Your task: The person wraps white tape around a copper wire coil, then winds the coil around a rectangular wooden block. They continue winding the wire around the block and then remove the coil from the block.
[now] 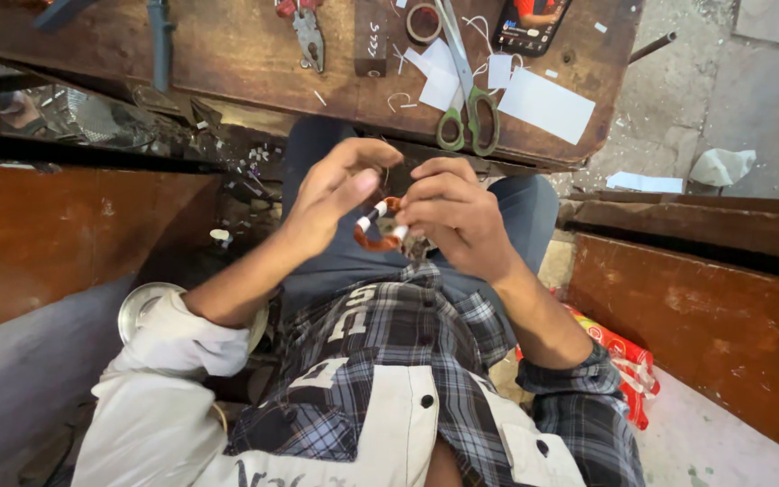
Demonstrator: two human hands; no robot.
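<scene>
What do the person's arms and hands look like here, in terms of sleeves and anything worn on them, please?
Both hands are bare: the left hand and right hand show no gloves, rings or watch. The left sleeve is pale off-white cloth, pushed up. The right sleeve is dark blue-grey plaid, rolled up.

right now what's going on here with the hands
A seated person holds a small copper wire coil with white sleeves over their lap. The left hand pinches one side, the right hand grips the other. Ahead on the wooden bench lie green-handled scissors, pliers, white paper pieces and a phone.
</scene>
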